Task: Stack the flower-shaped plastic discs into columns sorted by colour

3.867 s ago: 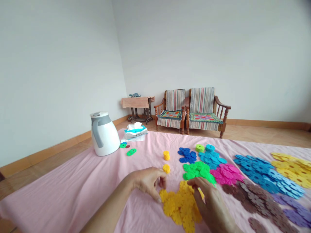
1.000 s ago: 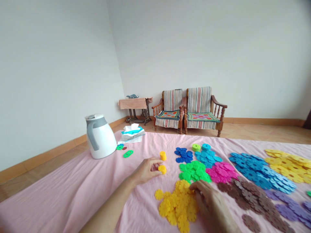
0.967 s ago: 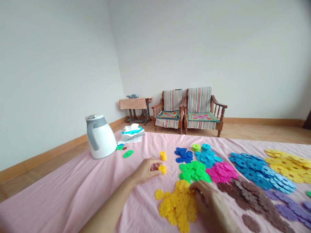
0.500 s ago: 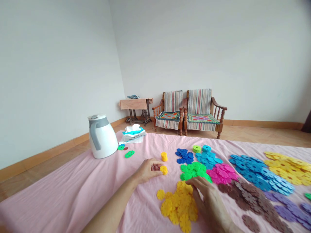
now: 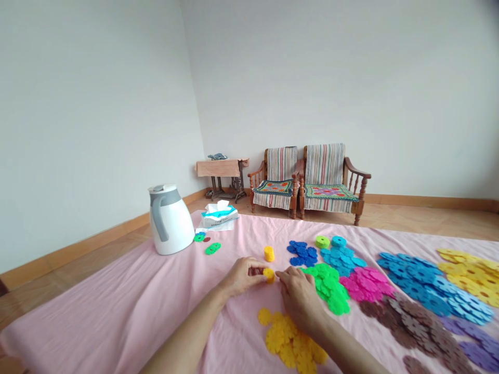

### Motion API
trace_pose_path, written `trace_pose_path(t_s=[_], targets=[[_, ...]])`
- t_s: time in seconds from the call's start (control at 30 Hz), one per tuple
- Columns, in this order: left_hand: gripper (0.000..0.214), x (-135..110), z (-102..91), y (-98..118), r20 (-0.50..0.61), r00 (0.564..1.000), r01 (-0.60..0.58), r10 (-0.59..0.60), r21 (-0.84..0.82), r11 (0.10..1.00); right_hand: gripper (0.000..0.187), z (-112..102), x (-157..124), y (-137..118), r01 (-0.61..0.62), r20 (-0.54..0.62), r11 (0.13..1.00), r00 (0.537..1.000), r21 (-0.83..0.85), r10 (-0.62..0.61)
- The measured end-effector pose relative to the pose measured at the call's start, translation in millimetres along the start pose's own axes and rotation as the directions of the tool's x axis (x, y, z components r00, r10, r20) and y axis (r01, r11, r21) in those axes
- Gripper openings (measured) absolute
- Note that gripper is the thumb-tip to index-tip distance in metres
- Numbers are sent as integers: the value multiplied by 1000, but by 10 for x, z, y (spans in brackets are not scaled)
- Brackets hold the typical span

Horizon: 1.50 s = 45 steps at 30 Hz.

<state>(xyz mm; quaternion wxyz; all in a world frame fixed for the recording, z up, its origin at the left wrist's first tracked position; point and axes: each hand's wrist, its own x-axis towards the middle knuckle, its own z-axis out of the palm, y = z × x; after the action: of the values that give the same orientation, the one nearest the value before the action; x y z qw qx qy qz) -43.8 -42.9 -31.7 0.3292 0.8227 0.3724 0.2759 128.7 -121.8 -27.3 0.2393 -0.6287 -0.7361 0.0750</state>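
Observation:
My left hand pinches a small bunch of yellow snowflake discs between thumb and fingers, just above the pink cloth. Close on its right is my right hand, fingers drawn together and fingertips at the bunch's right side. Whatever those fingers hold, if anything, is hidden. A short upright stack of yellow snowflake discs stands just beyond both hands. Nearer to me, partly under my right wrist, lies a loose heap of yellow snowflake discs.
Heaps of green, dark blue, pink and brown discs spread to the right on the pink cloth. A white jug and a tissue box stand at the back left.
My right hand has moved from the yellow heap, up and left, to the discs in my left hand. The left hand keeps its pinch. The view has shifted slightly.

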Motion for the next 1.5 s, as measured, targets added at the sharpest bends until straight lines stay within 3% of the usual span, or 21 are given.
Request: trace_pose_path(t_s=[0.27,0.4,0.73,1.13,1.5], targets=[[32,-4,15,31,-8,1000,7,-7,-16,1000,35,41,-9,15,1,-17,1000,1000,30,0],[40,0,36,-18,-16,1000,18,-19,-53,998,36,27,-23,20,6,-27,998,1000,59,-4],[40,10,103,7,-89,995,-44,47,35,998,30,21,-62,9,52,-39,998,998,30,-51],[53,-29,81,67,-56,997,-51,58,113,992,30,14,-67,15,71,-27,995,997,-63,-73],[46,-53,95,126,-37,993,-107,114,152,983,31,16,-61,-9,91,-30,995,995,-38,-93]])
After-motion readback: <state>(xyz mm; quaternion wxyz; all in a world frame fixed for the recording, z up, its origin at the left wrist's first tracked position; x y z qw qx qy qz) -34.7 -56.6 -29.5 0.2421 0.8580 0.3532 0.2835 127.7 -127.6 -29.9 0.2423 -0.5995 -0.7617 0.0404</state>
